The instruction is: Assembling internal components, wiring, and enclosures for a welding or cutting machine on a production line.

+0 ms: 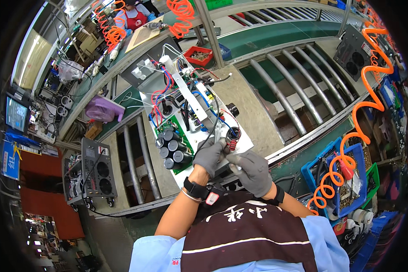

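Observation:
In front of me lies a white metal chassis (243, 144) carrying circuit boards, wires and a long white crossbar (181, 86). Several black cylindrical capacitors (173, 147) stand on a green board at its left. My left hand (209, 155), in a grey glove, is closed at the chassis's near edge, beside a black cable; what its fingers pinch is hidden. Close to it on the right, my gloved right hand (251, 171) has its fingers curled together, and anything in them is too small to make out. A coil of dark and red wire (233, 134) sits just beyond both hands.
A roller conveyor (281, 97) runs to both sides under the work board. Grey machine housings stand at left (91, 174) and far right (353, 54). Orange coiled air hoses (365, 106) hang at right, over blue parts bins (352, 186). A purple fan (103, 109) stands at left.

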Tool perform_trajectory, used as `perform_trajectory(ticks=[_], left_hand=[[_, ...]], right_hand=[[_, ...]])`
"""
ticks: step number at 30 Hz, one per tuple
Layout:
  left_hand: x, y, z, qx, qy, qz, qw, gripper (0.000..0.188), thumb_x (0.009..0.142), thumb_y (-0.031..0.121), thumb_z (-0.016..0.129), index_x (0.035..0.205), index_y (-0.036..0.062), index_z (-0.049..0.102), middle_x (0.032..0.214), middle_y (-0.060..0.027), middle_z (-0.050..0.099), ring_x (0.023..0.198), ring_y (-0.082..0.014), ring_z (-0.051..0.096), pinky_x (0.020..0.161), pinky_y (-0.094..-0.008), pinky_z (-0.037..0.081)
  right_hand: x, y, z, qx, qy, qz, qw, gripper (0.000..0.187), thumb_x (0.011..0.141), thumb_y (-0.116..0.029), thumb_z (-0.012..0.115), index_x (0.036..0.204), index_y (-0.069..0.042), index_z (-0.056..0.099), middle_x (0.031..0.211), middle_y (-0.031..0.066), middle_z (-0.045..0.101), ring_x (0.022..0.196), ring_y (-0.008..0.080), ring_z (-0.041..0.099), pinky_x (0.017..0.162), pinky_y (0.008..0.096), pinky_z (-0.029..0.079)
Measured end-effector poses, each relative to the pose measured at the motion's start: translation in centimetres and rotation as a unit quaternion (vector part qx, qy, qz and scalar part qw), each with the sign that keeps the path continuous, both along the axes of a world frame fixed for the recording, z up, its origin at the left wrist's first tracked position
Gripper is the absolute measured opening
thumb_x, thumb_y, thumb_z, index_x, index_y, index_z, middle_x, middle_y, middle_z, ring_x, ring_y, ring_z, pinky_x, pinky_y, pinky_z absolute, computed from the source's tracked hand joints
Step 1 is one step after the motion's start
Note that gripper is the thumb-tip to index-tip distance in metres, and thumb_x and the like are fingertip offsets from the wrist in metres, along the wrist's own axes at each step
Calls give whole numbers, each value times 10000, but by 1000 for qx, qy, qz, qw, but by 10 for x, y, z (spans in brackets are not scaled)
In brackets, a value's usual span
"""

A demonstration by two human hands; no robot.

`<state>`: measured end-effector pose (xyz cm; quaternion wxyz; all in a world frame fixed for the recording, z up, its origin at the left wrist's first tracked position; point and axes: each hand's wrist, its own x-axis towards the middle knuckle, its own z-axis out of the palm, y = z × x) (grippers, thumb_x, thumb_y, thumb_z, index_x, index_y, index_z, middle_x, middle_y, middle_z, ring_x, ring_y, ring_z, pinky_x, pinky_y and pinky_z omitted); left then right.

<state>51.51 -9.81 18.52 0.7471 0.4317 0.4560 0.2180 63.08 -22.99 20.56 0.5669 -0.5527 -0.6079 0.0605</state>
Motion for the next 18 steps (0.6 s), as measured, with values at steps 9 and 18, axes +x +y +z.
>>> perform_trajectory(ticks=[9,18], left_hand=[[3,1,28,-96,-40,-45,994,205,982,220,478,873,81,583,654,19,517,438,-72,356,432,-220,295],[-7,5,23,-255,-202,-125,937,206,1028,210,385,988,92,548,657,38,453,439,-42,340,426,-202,282]], right_hand=[[8,0,-22,-122,393,-64,909,211,944,-95,569,1072,27,683,877,91,684,733,124,640,686,274,504],[9,0,-12,-58,281,-8,958,191,820,-35,716,1009,-50,737,1001,96,672,862,161,644,751,272,502]])
